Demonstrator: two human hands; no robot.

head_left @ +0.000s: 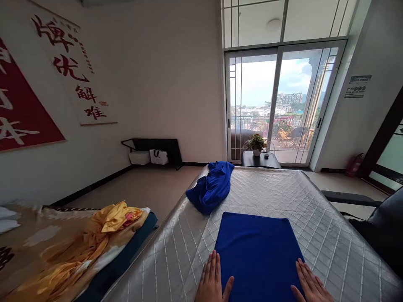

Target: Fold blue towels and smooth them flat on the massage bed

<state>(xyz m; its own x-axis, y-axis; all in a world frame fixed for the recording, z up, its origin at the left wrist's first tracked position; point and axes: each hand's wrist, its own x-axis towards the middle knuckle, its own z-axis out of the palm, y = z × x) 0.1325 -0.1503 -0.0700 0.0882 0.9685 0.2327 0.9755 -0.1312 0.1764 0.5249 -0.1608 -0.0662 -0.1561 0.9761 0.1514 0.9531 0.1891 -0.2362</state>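
A blue cloth (256,251) lies flat, folded into a neat rectangle, on a silver quilted cover (270,182). My left hand (213,279) rests along its left edge with fingers stretched out and thumb on the fabric. On the opposite edge, my right hand (311,283) lies with its fingers extended and its thumb over the cloth. Neither hand grips anything. Farther back on the cover sits a crumpled blue cloth (212,186), bunched near the left edge. The near end of the folded cloth runs out of view at the bottom.
To the left is a bed with rumpled yellow bedding (85,247). A potted plant (257,144) stands on a small black table (261,160) before the sliding glass door (277,105). A black chair (382,226) is at the right; a fire extinguisher (355,165) stands by the wall.
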